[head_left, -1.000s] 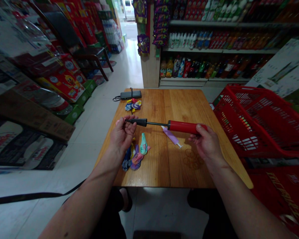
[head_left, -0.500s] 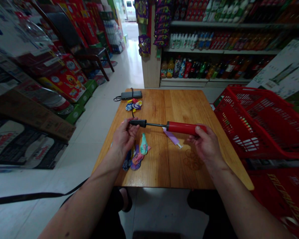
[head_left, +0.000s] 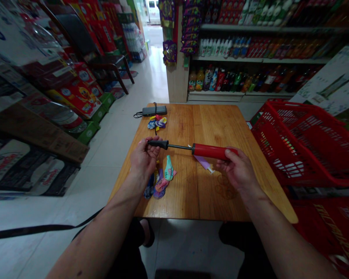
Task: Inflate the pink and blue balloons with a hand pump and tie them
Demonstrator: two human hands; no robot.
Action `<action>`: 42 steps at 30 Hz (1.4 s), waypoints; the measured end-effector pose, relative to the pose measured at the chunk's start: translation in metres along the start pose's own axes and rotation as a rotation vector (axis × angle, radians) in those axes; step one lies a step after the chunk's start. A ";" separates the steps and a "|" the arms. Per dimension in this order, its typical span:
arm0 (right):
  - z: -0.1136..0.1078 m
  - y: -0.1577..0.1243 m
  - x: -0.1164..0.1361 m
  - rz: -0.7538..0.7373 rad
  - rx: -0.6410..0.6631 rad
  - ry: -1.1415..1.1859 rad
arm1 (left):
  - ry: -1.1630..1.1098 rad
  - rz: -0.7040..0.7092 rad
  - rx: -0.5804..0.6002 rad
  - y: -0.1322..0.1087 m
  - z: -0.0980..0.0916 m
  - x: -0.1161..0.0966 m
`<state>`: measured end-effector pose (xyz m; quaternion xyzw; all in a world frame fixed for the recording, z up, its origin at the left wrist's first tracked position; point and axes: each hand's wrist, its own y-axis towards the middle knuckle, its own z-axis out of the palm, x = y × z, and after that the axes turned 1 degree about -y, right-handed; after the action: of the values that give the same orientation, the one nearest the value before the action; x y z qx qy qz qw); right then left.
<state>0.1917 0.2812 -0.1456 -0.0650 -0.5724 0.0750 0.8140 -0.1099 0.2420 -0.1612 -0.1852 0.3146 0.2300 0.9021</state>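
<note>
A hand pump with a red barrel (head_left: 211, 151), a thin rod and a black handle (head_left: 158, 144) is held level above the wooden table (head_left: 209, 124). My right hand (head_left: 238, 172) is closed on the red barrel's right end. At the black handle's tip, my left hand (head_left: 144, 159) has its fingers curled around the handle. A small pile of deflated balloons (head_left: 161, 179) lies on the table just below my left hand. A purple balloon (head_left: 205, 163) lies under the barrel.
Another cluster of coloured balloons (head_left: 156, 122) and a dark flat device with a cable (head_left: 154, 111) sit at the table's far left. Red shopping baskets (head_left: 305, 139) stand to the right. Drink shelves (head_left: 250, 58) are behind, stacked boxes (head_left: 46, 89) and a chair (head_left: 104, 62) to the left.
The pump has shifted slightly left, with the rod drawn a little shorter than half a second ago. Both hands keep their grip.
</note>
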 end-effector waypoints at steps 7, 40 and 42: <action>0.007 -0.013 -0.013 -0.025 0.056 -0.083 | -0.034 0.023 -0.172 0.007 0.002 -0.002; 0.016 0.002 -0.019 0.032 0.022 0.032 | -0.009 0.051 -0.087 -0.004 0.017 0.011; 0.014 0.003 -0.015 0.009 -0.003 0.021 | -0.021 0.053 -0.080 -0.003 0.017 0.008</action>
<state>0.1731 0.2814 -0.1550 -0.0695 -0.5638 0.0771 0.8194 -0.0942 0.2496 -0.1539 -0.2105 0.3005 0.2680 0.8908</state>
